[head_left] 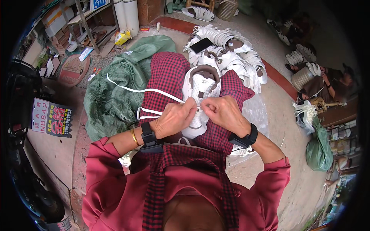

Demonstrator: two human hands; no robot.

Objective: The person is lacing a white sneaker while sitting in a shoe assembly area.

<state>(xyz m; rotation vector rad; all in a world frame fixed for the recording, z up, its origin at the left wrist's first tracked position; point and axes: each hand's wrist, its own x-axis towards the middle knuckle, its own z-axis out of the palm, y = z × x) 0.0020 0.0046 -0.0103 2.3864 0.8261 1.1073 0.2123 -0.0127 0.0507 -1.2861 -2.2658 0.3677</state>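
A white sneaker (201,82) with a brown lining lies across my lap, its heel opening away from me and its toe toward me. Over the eyelets, my left hand (178,116) is closed in a pinch on a white shoelace (156,91). Lengths of that lace trail off to the left over my checked apron (163,71). Opposite it, the thumb and forefinger of my right hand (226,112) pinch together on a thin bit of lace at the middle of the shoe. The fingers hide the exact grip and part of the lacing.
Beyond my right knee lies a heap of white shoes (252,57) with a black phone (201,45) on top. A green woven sack (111,92) spreads on the left. Another person (327,79) sits at the right among more shoes. A motorbike (34,184) stands far left.
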